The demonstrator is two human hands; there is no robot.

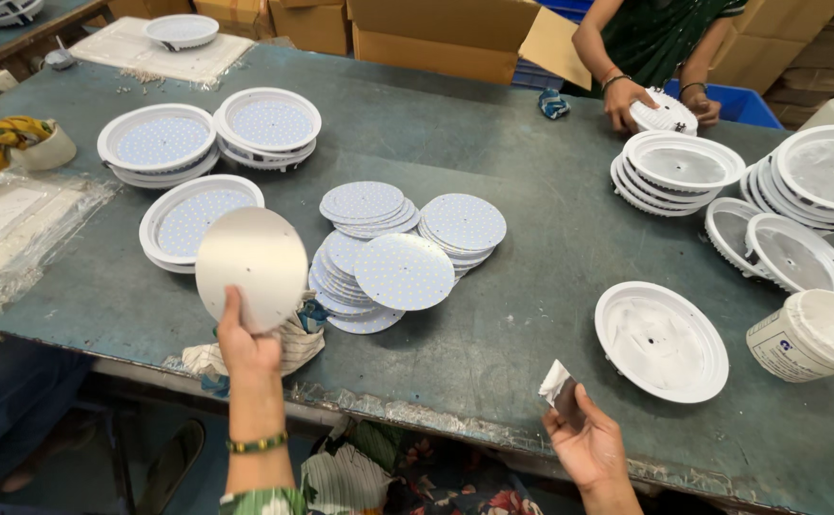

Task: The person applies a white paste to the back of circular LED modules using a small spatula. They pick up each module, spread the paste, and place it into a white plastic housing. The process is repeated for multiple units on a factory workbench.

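Right hand [584,441] pinching a small paste-smeared scrap [558,385], left hand [245,343] gripping a round metal disc [251,268] upright: likely pasting step, disc next needing seating in the empty white housing [661,340].

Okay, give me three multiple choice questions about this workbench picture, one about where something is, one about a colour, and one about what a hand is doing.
1. Where does the empty white round housing lie?
A. on the bench ahead of the right hand
B. on the cardboard boxes
C. under the disc piles

2. What colour is the bench top?
A. bright red
B. dark blue-green
C. yellow

3. What is the left hand doing?
A. resting flat on the bench
B. holding up a round metal disc
C. gripping the white tub

Answers:
1 A, it sits alone just beyond the right hand.
2 B, the worn surface looks teal.
3 B, the round metal disc stands above its fingers.
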